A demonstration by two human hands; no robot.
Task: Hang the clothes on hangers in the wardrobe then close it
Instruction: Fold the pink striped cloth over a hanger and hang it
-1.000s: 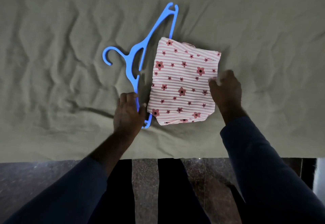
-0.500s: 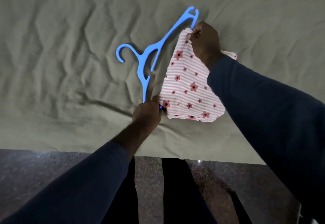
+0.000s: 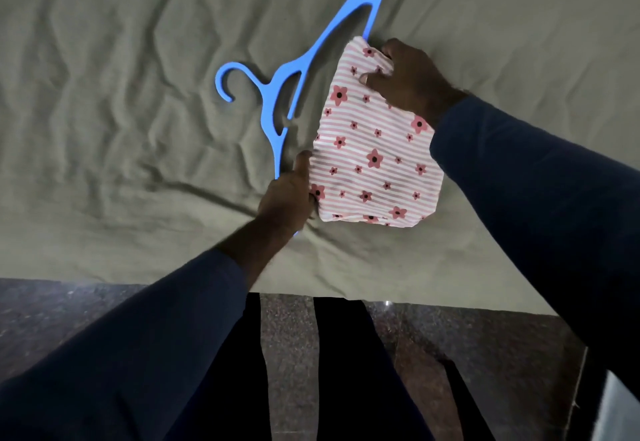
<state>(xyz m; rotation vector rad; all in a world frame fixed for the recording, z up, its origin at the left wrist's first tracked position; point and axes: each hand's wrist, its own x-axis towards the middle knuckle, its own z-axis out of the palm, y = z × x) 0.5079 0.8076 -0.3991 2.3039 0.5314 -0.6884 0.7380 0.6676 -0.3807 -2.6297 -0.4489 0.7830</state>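
Spreading wide, a wrinkled olive sheet (image 3: 104, 94) carries a folded, pink-striped flowered garment (image 3: 374, 153), with a blue hanger (image 3: 277, 94) lying just beside it on its left. The right grip (image 3: 412, 80) pinches the garment's far corner; the left grip (image 3: 287, 198) curls round the hanger's near end.

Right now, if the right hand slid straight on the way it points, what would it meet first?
Probably the blue hanger, whose far end lies just past the right hand gripping the striped garment; height is unclear.
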